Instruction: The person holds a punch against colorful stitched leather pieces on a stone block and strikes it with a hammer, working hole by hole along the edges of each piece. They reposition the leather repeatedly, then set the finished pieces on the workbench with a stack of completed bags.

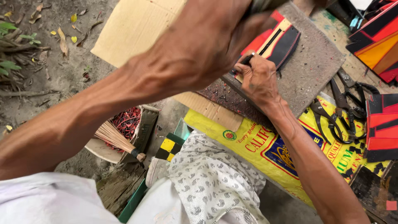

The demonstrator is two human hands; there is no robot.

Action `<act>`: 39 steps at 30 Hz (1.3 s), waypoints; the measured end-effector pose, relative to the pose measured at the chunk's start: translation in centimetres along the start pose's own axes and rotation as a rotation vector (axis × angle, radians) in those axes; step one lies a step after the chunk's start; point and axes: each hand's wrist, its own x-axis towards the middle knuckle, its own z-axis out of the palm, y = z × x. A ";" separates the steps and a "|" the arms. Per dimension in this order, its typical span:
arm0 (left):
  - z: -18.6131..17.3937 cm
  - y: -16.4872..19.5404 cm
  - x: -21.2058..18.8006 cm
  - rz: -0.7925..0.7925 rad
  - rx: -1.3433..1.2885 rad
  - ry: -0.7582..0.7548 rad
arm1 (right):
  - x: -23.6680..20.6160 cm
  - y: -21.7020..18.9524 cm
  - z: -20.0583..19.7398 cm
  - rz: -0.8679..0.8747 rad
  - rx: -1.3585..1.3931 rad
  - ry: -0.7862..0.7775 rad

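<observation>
My right hand (258, 79) rests on a grey work block (317, 62) and pinches a thin dark metal tool (247, 60) upright against a red, tan and black stitched piece (278, 39) lying on the block. Raised close to the camera, my left hand (207, 37) has its fingers closed around a grey object (262, 5) that is mostly cut off by the top edge. That fist hangs above the stitched piece and hides its left end.
Black scissors and pliers (346, 110) lie on a yellow printed sack (265, 145). Red, orange and black cut pieces (379, 41) are stacked at the right. Cardboard (132, 29), a small broom (118, 140) and a box of red scraps (129, 121) sit on the dirt at the left.
</observation>
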 end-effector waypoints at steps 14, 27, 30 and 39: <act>2.0 -2.9 -5.6 -0.658 0.013 -0.458 | -0.4 0.3 0.1 -0.083 -0.107 0.030; 3.8 -10.6 -9.5 -0.910 0.007 -0.071 | -3.0 6.2 -5.0 0.306 0.624 0.578; 5.6 -14.2 -9.4 -0.828 -0.092 0.186 | -3.8 8.4 -5.3 0.349 0.576 0.509; 5.8 -18.9 -10.1 -0.793 -0.119 0.421 | 0.9 6.4 -2.0 0.264 0.503 0.364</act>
